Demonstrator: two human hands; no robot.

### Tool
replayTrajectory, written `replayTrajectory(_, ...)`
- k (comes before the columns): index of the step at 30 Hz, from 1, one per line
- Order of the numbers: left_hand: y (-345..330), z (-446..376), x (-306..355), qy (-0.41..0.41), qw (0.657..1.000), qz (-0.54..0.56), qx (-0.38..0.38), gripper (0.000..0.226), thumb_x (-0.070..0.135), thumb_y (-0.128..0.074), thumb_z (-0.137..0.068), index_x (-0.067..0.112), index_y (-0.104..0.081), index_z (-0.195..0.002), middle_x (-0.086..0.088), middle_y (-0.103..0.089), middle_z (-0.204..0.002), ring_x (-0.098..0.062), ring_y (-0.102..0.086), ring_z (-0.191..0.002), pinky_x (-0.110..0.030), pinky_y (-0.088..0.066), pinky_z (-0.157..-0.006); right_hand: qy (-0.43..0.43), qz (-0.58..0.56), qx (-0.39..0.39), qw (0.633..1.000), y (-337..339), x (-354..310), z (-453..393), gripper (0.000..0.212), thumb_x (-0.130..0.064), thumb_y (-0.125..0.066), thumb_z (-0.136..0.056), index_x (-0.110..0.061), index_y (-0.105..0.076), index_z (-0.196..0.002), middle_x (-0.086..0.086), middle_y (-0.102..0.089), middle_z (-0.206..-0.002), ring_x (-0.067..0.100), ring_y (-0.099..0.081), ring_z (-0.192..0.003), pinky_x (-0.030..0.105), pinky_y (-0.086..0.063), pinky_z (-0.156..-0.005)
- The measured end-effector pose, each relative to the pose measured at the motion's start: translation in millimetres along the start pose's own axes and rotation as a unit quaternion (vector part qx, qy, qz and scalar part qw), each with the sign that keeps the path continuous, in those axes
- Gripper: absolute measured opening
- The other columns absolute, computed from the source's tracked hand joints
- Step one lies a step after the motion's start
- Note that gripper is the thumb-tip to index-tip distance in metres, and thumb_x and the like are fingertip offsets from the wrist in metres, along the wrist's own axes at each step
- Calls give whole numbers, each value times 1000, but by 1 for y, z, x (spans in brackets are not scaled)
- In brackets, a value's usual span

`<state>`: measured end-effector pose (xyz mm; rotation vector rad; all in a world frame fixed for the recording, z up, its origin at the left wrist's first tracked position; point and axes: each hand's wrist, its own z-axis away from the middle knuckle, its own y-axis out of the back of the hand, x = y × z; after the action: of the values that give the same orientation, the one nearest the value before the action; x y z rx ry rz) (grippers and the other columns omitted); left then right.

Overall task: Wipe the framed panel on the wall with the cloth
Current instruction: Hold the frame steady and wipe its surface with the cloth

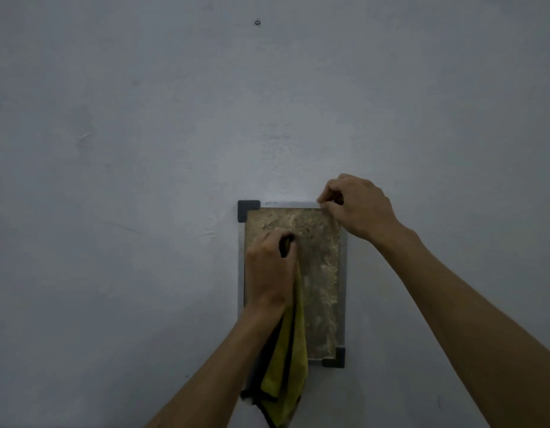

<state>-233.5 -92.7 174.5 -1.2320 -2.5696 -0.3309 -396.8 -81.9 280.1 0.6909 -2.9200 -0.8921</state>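
Two hands work the grey-framed mottled panel [323,273]: left hand [269,270] grips a hanging yellow cloth [290,366], right hand [358,208] pinches the frame's top corner on the pale wall [143,118].

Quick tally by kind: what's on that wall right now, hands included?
Hands: 2, left hand, right hand
Yellow cloth with dark edging: 1
Grey-framed mottled panel: 1
Dark corner caps visible: 2
Wall fastener: 1
Total: 7
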Motion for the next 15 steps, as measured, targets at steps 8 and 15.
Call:
replayTrajectory(8, 16, -11, -10, 24, 997, 7, 71, 11, 11, -73, -90, 14, -75, -100, 1, -73, -93, -8, -66, -82, -23, -57, -80, 1, 12, 6, 1000, -1, -1, -1, 8, -25, -64, -93, -25, -72, -93, -8, -62, -97, 15, -61, -91, 38, -55, -78)
replayTrajectory(15, 20, -27, -7, -74, 995, -46, -39, 10, 10, -70, -92, 10, -75, -101, -6, -74, -98, -18, -67, -87, -27, -55, -84, 0, 14, 3, 1000, -1, -2, -1, 8, -25, -64, -93, -25, -72, -93, -9, -61, -96, 15, -61, -90, 37, -55, -78)
